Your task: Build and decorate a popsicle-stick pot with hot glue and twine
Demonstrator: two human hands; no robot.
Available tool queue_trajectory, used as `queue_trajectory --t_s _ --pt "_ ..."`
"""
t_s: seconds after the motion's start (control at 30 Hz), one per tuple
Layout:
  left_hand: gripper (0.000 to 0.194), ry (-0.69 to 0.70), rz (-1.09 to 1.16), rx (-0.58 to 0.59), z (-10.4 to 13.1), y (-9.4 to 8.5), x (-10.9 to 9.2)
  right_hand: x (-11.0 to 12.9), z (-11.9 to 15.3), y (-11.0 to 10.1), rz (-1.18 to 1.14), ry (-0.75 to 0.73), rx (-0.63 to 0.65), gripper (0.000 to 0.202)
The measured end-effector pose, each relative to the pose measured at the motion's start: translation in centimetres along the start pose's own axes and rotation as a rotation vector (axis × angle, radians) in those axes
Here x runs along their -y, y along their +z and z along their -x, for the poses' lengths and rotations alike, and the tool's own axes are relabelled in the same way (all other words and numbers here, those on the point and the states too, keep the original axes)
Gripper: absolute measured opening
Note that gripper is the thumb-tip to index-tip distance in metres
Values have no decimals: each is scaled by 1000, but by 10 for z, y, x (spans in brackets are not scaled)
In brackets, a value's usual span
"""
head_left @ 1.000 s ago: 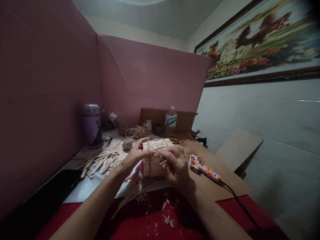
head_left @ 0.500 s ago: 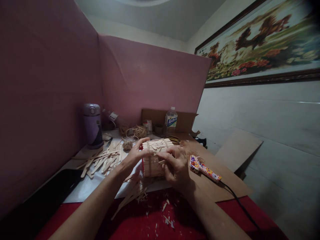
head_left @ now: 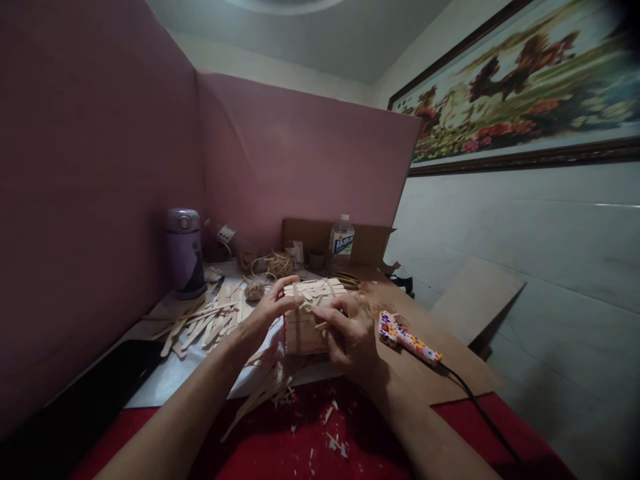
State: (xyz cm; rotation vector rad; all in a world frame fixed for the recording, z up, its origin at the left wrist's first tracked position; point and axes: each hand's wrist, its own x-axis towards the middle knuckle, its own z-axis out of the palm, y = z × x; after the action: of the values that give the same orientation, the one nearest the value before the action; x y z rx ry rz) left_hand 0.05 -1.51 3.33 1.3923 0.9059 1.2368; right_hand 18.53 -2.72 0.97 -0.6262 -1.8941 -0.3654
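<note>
Wooden-stick box (head_left: 311, 339), banded with twine (head_left: 299, 330), is steadied at lower centre by the left hand's (head_left: 273, 305) spread fingers. A thin sliver (head_left: 321, 326) is pinched by the right hand's (head_left: 353, 330).

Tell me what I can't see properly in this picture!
Head view, all of these:
Block of wooden sticks: its lower right part is hidden behind the right hand.
Bottle: the smallest print on its label is too small to read.
Framed picture: its right side is cut off by the image edge.
Dark slab: its far left fades into shadow.
</note>
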Motion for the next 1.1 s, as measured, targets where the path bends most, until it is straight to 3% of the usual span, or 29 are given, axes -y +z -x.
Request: queue_trajectory --t_s 0.2,0.4,0.77,1.1 --pt "71 18 -99 -16 3 1 -3 1 -1 0 -9 3 3 30" --pt "85 8 -121 -47 4 7 -7 1 -2 0 -4 -1 -3 31" --pt "82 27 -98 -62 2 7 -4 1 0 2 -99 60 -60 36" --pt "77 12 -77 -18 3 3 -3 0 0 3 -38 23 -10 32"
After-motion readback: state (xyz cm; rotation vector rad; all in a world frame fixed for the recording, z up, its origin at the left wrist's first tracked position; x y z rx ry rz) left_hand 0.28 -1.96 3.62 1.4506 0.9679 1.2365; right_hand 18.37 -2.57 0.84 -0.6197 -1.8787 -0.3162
